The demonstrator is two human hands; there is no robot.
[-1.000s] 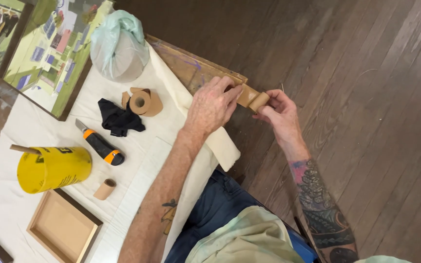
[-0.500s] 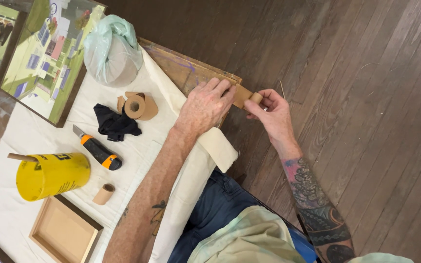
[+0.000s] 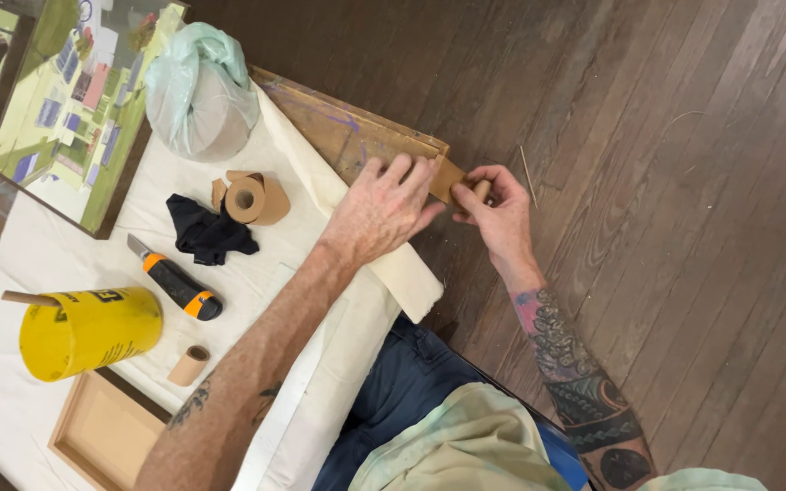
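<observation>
Taping step — left hand [image 3: 382, 207] presses brown paper tape strip [image 3: 446, 177] flat onto worn wooden board's [image 3: 338, 127] right end; right hand [image 3: 495, 214] fingers pinch small tape roll [image 3: 481, 189] — next: tear cleanly.

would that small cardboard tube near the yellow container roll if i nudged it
Probably: the small cardboard tube lies on its side, so its round wall touches the cloth-covered table. It looks hollow, so likely light and easy to crush. The cloth may slow it.
</observation>
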